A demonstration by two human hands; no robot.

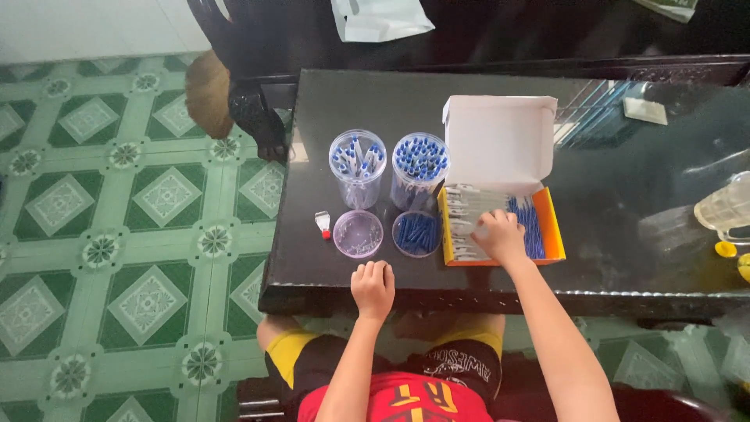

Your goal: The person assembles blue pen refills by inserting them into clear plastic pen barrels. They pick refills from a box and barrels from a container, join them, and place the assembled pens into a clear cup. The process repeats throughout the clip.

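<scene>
Dark glass table [625, 172]: right hand [500, 237] reaches into orange pen box [551, 234], fingers curled, grasp indeterminate; left hand [373, 287] fisted, empty, at near edge.

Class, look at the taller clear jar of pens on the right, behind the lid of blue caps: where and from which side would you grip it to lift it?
Grip the right-hand pen jar round its bare lower wall, coming from its right side. It stands upright, pens poke out above, the other jar crowds its left, and a lid lies before it.

Glossy black tabletop [625, 180], orange box [551, 234] with white lid, blue pens [530, 223], clear jars [358, 168], green-and-white patterned floor tiles [117, 234]
</scene>
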